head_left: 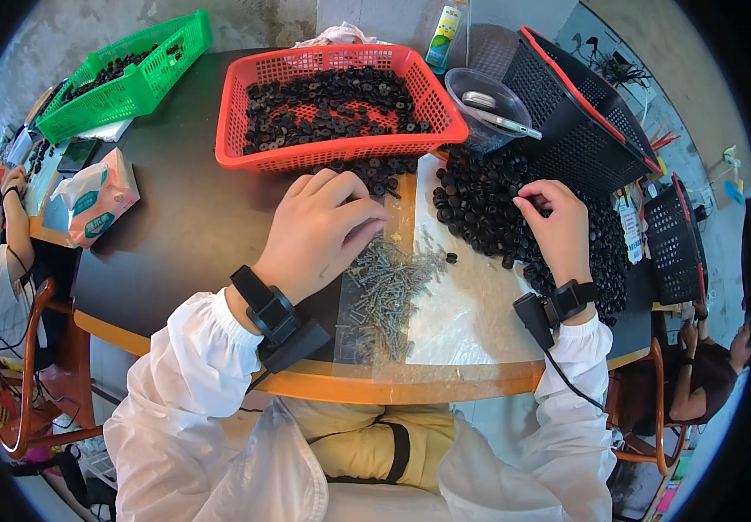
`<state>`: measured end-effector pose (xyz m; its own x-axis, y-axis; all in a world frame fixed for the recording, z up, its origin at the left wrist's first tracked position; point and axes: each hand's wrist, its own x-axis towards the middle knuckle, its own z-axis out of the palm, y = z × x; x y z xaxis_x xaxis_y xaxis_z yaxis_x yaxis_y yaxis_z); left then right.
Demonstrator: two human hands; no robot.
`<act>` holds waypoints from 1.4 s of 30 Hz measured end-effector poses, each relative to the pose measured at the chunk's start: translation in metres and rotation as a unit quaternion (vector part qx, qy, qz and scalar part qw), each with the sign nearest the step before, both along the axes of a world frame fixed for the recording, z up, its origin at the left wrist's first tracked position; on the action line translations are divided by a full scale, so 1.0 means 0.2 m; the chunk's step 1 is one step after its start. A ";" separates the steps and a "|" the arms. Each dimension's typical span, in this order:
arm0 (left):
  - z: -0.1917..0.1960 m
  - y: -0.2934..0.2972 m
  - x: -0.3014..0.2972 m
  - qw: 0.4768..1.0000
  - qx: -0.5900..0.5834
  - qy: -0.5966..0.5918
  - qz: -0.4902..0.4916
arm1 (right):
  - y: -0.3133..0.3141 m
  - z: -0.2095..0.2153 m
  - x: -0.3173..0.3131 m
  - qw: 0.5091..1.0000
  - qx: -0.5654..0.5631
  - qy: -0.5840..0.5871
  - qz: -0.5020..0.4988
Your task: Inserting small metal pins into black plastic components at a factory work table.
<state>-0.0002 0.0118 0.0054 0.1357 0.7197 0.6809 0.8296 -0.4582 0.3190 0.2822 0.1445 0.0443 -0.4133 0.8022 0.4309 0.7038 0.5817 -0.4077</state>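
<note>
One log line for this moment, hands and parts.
left hand: over screw pile | right hand: pinching in black cap heap | red basket: holds caps

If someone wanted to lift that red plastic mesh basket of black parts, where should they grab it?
Probably by the rim of the red plastic mesh basket, at its two short ends, one hand coming in from each side. The rim flares outward like a lip, giving fingers an edge to hook under. The near long side is less handy: the left hand and loose black round parts crowd it.
</note>
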 end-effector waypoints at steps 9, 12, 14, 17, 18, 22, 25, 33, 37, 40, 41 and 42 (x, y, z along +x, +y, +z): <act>0.02 0.00 -0.14 0.992 0.035 0.089 0.086 | -0.04 -0.05 -0.41 0.963 0.075 -0.117 0.232; 0.01 0.02 -0.14 0.997 0.013 0.073 0.031 | -0.01 -0.12 -0.55 0.964 0.084 -0.111 0.227; 0.00 0.02 -0.13 0.998 0.000 0.060 -0.023 | 0.02 -0.15 -0.57 0.963 0.089 -0.118 0.227; 0.01 0.03 -0.12 0.993 -0.020 0.084 -0.081 | 0.01 -0.16 -0.60 0.965 0.063 -0.128 0.220; 0.00 0.02 -0.11 0.993 -0.024 0.083 -0.082 | 0.01 -0.16 -0.60 0.967 0.057 -0.128 0.213; -0.04 0.01 -0.11 0.984 -0.052 0.123 -0.120 | -0.02 -0.13 -0.61 0.972 0.018 -0.144 0.183; -0.05 0.02 -0.10 0.982 -0.053 0.122 -0.132 | -0.02 -0.14 -0.61 0.975 -0.008 -0.137 0.173; -0.01 0.01 -0.09 0.982 -0.081 0.101 -0.139 | -0.07 -0.12 -0.51 0.981 -0.012 -0.031 0.193; -0.03 0.02 -0.08 0.985 -0.080 0.085 -0.125 | -0.15 -0.13 -0.42 0.965 -0.130 0.104 0.203; -0.01 0.01 -0.05 0.989 -0.111 -0.002 -0.096 | -0.20 -0.14 -0.35 0.916 -0.279 0.185 0.221; -0.01 0.01 -0.04 0.984 -0.144 -0.072 -0.078 | -0.21 -0.15 -0.33 0.871 -0.358 0.244 0.233; 0.00 0.01 -0.02 0.984 -0.145 -0.070 -0.077 | -0.22 -0.15 -0.33 0.853 -0.358 0.281 0.256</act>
<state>-0.0049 0.0132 0.0052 0.1775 0.8646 0.4701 0.6965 -0.4478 0.5607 0.2158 0.1008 0.0135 -0.6782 0.7192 0.1509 0.0098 0.2142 -0.9767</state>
